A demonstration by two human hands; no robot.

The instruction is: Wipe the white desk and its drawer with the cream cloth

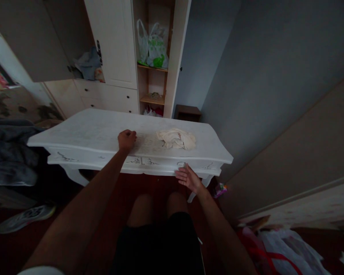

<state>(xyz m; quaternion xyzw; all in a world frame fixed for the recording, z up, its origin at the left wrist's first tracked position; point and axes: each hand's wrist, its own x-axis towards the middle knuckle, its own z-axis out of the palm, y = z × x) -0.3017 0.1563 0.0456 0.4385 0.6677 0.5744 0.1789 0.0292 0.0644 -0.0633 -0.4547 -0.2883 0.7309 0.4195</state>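
Note:
My left hand [127,139] is curled into a loose fist over the front part of the white desk [83,128]; nothing shows in its fingers. To its right, a crumpled cream cloth [177,138] with faint print lies on the desktop. My right hand [188,178] is held below the desktop edge, fingers stretched out and apart, holding nothing. Just above those fingers is the drawer handle [180,164] on the desk's right front; whether they touch the drawer front I cannot tell. Carved dark-lined ornaments run along the desk's front.
A white wardrobe [114,46] with open doors stands behind the desk, plastic bags [157,47] on its shelf. Dark clothing [11,152] is heaped at left above a shoe [25,218]. A wall [275,95] borders the right side; a white plastic bag [289,248] lies at lower right.

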